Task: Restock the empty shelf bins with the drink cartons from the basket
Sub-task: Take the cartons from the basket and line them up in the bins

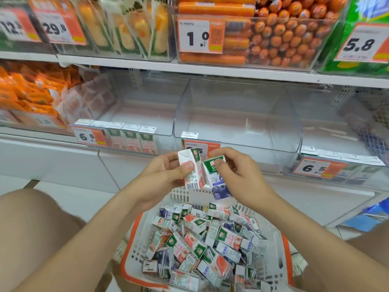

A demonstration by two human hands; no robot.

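My left hand grips a peach drink carton with a barcode facing me. Beside it my right hand holds a blueberry drink carton with a green top. Both cartons are raised just above the far rim of the white basket, which is full of several mixed cartons. Behind the hands, the clear middle shelf bin holds one carton at its front left. The left bin has a front row of peach cartons. The right bin has a row of cartons too.
The upper shelf holds a bin of orange sausages and packaged snacks. Orange snack packs fill the far-left bin. Price tags hang on the bin fronts. My knees flank the basket on the white floor.
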